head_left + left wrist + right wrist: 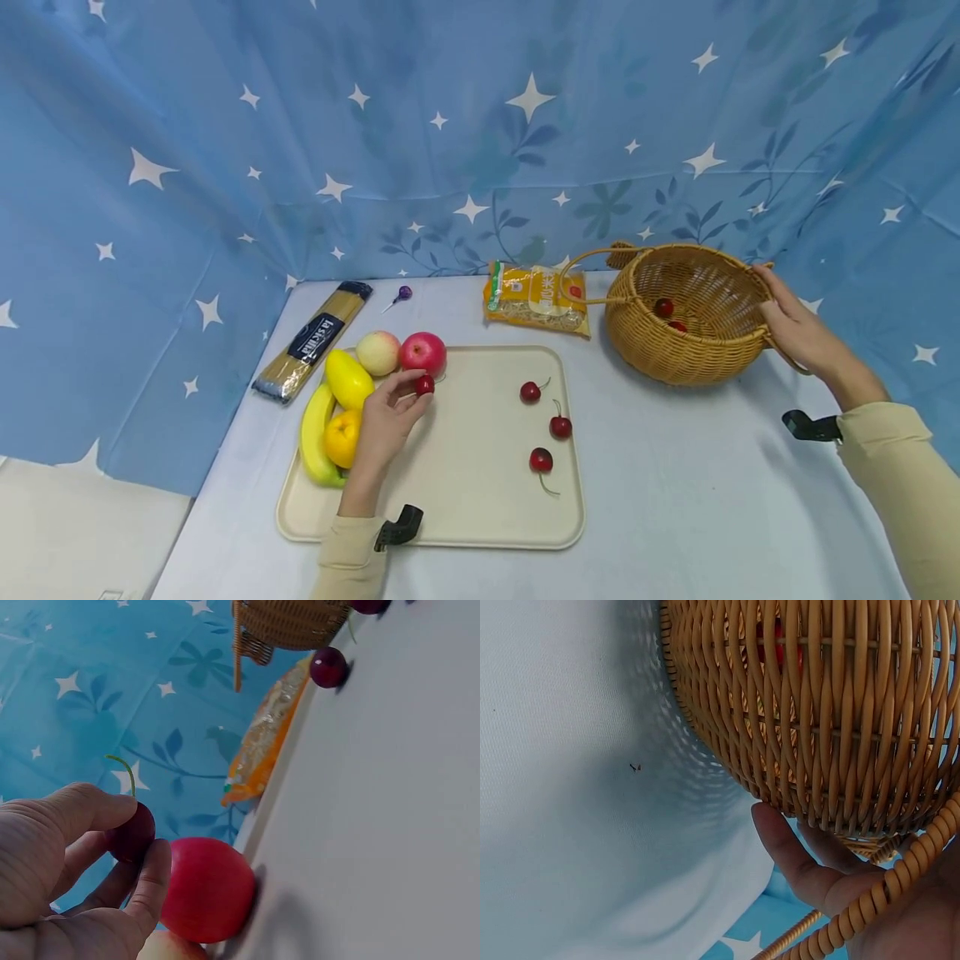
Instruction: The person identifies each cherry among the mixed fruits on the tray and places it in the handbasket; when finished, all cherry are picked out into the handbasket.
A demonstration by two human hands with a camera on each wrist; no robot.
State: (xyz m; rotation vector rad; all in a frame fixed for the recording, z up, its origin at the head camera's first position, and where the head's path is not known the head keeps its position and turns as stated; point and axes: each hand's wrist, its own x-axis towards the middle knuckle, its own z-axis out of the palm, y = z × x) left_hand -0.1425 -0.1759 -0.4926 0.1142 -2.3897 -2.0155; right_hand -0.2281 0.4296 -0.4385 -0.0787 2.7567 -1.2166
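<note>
Between thumb and fingertips, my left hand (387, 418) pinches a dark red cherry (132, 832) by its body, its green stem pointing up in the left wrist view. This cherry is held near a red apple (423, 354) at the tray's far side. At the right, my right hand (801, 329) grips the side of a wicker basket (678, 354), whose opening leans toward the camera. Red cherries (663, 307) show inside it. In the right wrist view, fingers (784, 844) touch the weave beside the handle (889, 889); part of that hand is hidden.
A beige tray (480, 517) bears a peach (377, 352), a yellow mango-like fruit (349, 379), an orange (342, 438), a banana (315, 433) and three stemmed cherries (541, 460). Behind are a spaghetti pack (313, 340), a purple lollipop (404, 292) and an orange food bag (536, 300).
</note>
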